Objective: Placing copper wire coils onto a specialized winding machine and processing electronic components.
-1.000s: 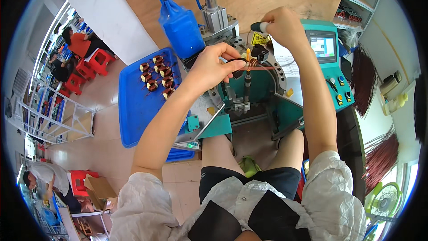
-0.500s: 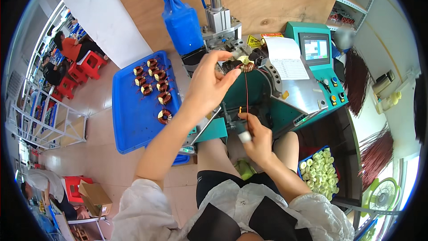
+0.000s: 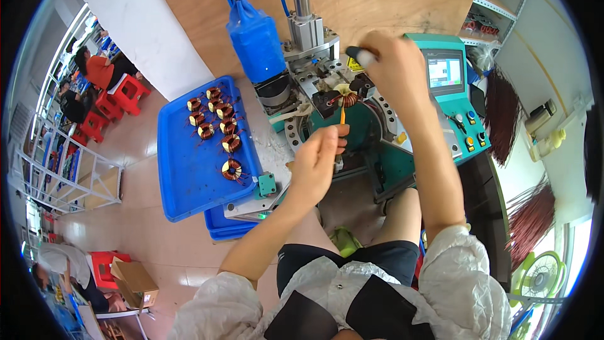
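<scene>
1. Your ring coil [image 3: 348, 98] sits at the centre of the scene, beside a black block [image 3: 325, 102] on the machine [image 3: 313, 78], with dark red wire around part of it.
2. Your right hand [image 3: 395, 56], blurred, is on the far right side of the coil, its fingers wrapped around a dark, pale-ended tool handle [image 3: 361, 56].
3. Your left hand [image 3: 318, 160] is on the near side, fingers narrow and curled at the lower end of an orange-yellow strip [image 3: 343, 116] that reaches up to the coil; you cannot tell from here whether they grip it.
4. The step in hand looks like working a turn of wire around the ring; other wound coils [image 3: 231, 143] lie in the blue tray [image 3: 189, 190] at left.
5. The next move probably calls for keeping any wire taut, the strip lined up with the ring's hole, and both hands clear of each other.
</scene>
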Available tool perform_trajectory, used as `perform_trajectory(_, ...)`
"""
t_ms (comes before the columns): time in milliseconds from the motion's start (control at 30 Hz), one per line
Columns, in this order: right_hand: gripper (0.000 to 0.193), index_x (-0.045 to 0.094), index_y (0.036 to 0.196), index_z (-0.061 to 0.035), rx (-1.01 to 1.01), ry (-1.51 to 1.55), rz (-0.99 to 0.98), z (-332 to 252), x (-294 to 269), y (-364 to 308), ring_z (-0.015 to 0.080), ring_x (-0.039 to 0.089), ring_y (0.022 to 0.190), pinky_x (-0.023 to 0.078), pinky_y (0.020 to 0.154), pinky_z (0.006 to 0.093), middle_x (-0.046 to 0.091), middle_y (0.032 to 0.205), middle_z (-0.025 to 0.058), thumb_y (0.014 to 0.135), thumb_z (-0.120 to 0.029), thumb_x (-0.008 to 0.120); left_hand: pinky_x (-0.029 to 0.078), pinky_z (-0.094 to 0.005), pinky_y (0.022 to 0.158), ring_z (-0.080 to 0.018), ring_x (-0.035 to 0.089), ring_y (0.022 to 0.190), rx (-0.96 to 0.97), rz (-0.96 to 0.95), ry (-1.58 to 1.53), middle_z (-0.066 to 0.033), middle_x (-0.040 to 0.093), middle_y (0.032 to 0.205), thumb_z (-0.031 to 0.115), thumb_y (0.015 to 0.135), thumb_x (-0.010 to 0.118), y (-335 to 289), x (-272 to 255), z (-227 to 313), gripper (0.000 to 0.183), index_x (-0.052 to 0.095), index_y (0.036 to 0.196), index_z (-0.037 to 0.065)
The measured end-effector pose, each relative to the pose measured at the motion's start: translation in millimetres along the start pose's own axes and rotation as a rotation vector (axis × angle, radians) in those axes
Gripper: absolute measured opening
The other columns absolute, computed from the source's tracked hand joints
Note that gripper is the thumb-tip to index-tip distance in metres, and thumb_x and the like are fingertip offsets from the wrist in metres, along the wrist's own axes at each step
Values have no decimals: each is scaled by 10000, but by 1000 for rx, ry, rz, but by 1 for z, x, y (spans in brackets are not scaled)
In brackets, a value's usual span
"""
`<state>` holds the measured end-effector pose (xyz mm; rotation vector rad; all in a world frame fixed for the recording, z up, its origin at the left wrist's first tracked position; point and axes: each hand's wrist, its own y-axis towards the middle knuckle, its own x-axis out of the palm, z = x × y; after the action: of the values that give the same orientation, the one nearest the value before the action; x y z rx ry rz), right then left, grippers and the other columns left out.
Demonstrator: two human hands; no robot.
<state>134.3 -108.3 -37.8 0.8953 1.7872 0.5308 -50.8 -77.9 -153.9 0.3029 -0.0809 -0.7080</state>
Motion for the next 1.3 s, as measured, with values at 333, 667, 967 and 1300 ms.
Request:
perform_trajectory(333,412,586,1193,-16,461,631,-180,-37,31,-211,377,706,879,551,761,405,691,980,226,782,15,607,519,-262,795,-126,650,842,-273,-228,-158,-57,685,893,78,1003,567,14,8,11,203,618,1164,-35)
perform_trajectory(667,199,730,972,-48,81,-59,-30,15,0,24,367,659,695,496,630,417,669,773,201,815,-122,634,512,-279,901,-129,659,977,-60,-169,-210,-89,695,1059,116,1016,563,-2,11,40,244,620,1203,-29)
perform_trajectory(967,228,685,1006,37,305,206,15,-3,-15,-114,386,683,825,529,738,448,687,891,214,787,43,618,534,-272,841,-138,669,886,217,46,366,-116,700,1021,87,1004,569,17,14,-13,209,633,1142,-57)
perform_trajectory(1300,286,646,1041,-13,-37,143,-54,-24,-23,-87,391,668,741,506,631,468,656,777,228,758,-42,630,529,-280,813,-136,660,859,-144,-195,-287,-93,699,930,161,1032,550,-2,7,49,243,646,1124,-43)
